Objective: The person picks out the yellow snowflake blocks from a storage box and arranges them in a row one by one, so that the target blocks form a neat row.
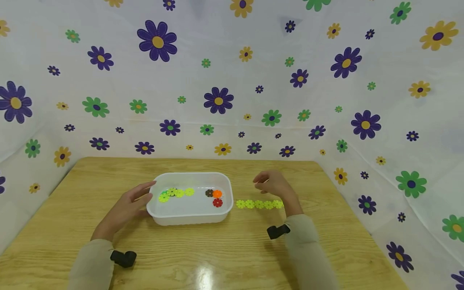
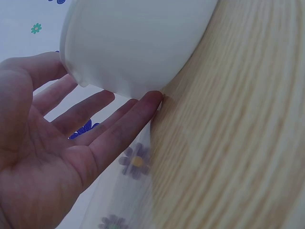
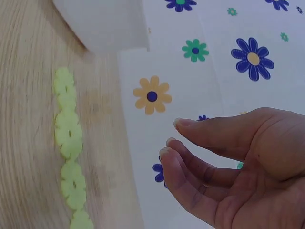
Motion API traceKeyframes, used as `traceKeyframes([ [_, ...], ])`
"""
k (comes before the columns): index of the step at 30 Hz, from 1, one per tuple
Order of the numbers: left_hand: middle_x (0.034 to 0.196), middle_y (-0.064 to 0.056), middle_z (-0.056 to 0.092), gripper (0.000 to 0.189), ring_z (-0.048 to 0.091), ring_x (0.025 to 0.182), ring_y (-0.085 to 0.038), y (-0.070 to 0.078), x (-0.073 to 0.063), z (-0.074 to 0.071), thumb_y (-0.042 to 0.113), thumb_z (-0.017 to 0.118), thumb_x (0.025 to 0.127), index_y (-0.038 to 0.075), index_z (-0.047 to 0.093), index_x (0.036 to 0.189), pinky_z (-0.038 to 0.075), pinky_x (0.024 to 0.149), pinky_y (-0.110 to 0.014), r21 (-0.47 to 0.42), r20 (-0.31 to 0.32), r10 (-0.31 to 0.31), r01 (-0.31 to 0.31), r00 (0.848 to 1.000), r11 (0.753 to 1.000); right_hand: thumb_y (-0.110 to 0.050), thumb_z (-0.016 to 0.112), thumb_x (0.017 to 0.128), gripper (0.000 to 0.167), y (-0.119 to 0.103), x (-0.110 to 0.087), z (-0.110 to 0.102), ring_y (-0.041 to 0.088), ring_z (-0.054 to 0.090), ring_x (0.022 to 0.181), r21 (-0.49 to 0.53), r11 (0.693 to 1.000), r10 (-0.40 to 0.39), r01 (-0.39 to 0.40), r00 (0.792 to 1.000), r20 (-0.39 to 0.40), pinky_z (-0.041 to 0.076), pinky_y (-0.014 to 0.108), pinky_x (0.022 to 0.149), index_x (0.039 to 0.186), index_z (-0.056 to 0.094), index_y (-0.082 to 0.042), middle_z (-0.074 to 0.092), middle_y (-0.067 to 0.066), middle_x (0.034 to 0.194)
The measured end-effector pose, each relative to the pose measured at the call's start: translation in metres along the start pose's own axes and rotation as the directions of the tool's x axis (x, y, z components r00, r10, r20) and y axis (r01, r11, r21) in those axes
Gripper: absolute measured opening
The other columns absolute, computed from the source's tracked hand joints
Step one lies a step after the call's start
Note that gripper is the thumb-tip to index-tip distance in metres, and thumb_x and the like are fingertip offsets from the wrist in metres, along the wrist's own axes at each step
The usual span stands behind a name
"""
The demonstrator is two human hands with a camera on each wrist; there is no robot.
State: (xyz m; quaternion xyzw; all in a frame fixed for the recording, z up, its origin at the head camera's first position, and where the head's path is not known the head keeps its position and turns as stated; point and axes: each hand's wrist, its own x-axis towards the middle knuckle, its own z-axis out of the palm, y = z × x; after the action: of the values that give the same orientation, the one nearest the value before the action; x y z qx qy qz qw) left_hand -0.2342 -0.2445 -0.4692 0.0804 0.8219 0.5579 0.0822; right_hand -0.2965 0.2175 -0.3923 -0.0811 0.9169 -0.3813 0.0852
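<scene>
Yellow flower row, near empty, loosely curled right hand, relaxed left hand touching white tub

Tub set on table, discs gathered in its left half, more discs at its right end, disc row laid to its right, left hand against its left end, right hand held beyond the row, backdrop behind.
</scene>
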Motion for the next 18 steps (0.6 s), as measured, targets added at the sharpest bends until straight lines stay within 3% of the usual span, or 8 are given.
traceKeyframes([
  [18, 0.169, -0.027, 0.024, 0.064, 0.037, 0.148, -0.054, 0.000, 0.001, 0.000, 0.042, 0.050, 0.108, 0.019, 0.028, 0.164, 0.054, 0.106, -0.057, 0.001, -0.002, -0.001, 0.001, 1.000, 1.000, -0.009, 0.072, 0.095, 0.013, -0.076, 0.030, 0.051, 0.021, 0.071, 0.080, -0.046, 0.996, -0.076, 0.081, 0.993, 0.089, 0.066, 0.035, 0.081, 0.106, 0.076, -0.004, 0.074, 0.013, 0.103],
])
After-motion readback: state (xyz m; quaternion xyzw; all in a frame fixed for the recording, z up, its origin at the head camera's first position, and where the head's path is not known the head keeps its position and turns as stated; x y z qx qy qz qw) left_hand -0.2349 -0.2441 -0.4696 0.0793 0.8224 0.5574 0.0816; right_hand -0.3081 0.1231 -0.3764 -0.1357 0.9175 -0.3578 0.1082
